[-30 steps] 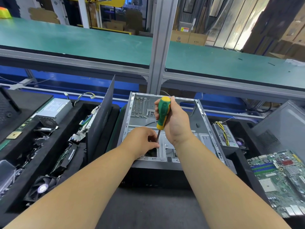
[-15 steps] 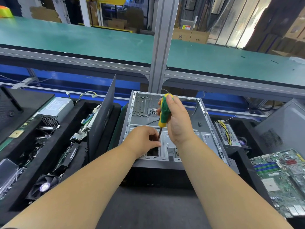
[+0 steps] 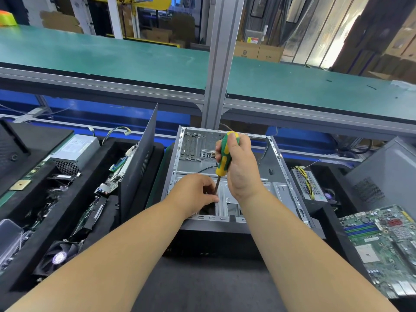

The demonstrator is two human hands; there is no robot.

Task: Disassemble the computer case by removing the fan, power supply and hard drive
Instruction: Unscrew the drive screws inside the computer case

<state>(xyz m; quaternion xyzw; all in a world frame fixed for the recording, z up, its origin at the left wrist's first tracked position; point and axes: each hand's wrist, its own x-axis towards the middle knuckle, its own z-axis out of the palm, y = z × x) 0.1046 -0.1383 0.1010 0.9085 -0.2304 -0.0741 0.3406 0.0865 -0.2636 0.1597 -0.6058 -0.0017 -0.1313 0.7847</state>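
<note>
Head view: right hand grips the green-yellow screwdriver upright inside the open computer case. Left hand curls fingers at its shaft (contact unclear). Power supply label unreadable.

Metal, plastic and soft black foam on a workbench.

The computer case was bare grey metal inside, dull and a bit shiny at the edges. The screwdriver had a smooth green and yellow plastic handle and a thin dark metal stick. The side panel looked like flat matt dark grey metal. The trays were lined with rough black foam. The power supply was a silvery metal box with a paper label. The fan was shiny black plastic. The motherboard was a green board with small glossy parts. The upper shelf had a smooth matt green mat and a pale metal frame.
</note>
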